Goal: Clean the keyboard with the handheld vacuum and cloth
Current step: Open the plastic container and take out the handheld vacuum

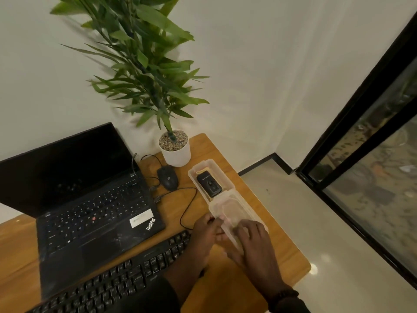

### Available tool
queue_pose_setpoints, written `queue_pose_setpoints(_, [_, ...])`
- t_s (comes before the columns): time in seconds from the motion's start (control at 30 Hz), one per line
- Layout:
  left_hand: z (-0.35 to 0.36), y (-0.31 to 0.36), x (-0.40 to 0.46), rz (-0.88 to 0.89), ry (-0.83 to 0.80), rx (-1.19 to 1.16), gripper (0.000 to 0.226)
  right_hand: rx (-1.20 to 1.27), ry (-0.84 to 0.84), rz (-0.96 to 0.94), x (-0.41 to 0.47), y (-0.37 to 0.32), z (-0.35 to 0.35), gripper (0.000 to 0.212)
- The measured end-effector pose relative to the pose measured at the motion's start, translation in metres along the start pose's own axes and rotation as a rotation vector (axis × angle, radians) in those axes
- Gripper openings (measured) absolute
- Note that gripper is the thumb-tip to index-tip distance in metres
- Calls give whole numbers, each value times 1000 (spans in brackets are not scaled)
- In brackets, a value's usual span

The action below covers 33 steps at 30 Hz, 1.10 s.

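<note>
Black vacuum point(209, 185) lies beyond both hands' grip point(228, 231), clamped on clear lid point(234, 213).

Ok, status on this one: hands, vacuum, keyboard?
Both hands, left and right, on the clear lid. Vacuum still in the open box, untouched. Keyboard clear; mouse cable beside it.
</note>
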<state>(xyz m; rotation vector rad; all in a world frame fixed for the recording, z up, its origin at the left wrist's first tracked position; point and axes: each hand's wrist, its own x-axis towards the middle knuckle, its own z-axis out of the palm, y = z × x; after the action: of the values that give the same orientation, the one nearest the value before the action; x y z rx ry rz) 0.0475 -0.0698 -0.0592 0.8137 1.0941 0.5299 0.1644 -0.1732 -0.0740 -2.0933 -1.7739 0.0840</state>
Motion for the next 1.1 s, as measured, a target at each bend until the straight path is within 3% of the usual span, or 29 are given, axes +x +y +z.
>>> queue_pose_setpoints(0.07, [-3,-13,0,-52,6,16,27,36,9,93,-15,5,7,38])
queue_pose_setpoints(0.17, [-3,-24,1,-109,-8,111,28,21,110,406,-21,13,11,30])
queue_pose_setpoints(0.3, [0,-31,2,-125,-65,144,27,235,19,711,-17,32,14,30])
queue_pose_setpoints(0.4, [2,-39,7,-114,-11,161,28,280,-29,719,-15,43,21,21])
queue_pose_setpoints(0.47, [1,-44,13,-37,62,432,32,244,-5,713,-10,47,24,19])
queue_pose_setpoints(0.57, [-3,-49,20,26,145,807,21,219,-17,680,-6,48,28,15])
queue_pose_setpoints(0.73, [-10,-46,23,19,136,995,27,219,-70,636,-6,51,36,16])
queue_pose_setpoints(0.87, [-17,-29,21,69,161,1030,36,175,23,575,8,42,24,16])
queue_pose_setpoints(1.0, [-17,8,28,189,230,811,16,354,111,481,67,12,8,12])
queue_pose_setpoints(1.1, [-19,41,39,241,304,691,8,405,71,439,117,-3,9,13])
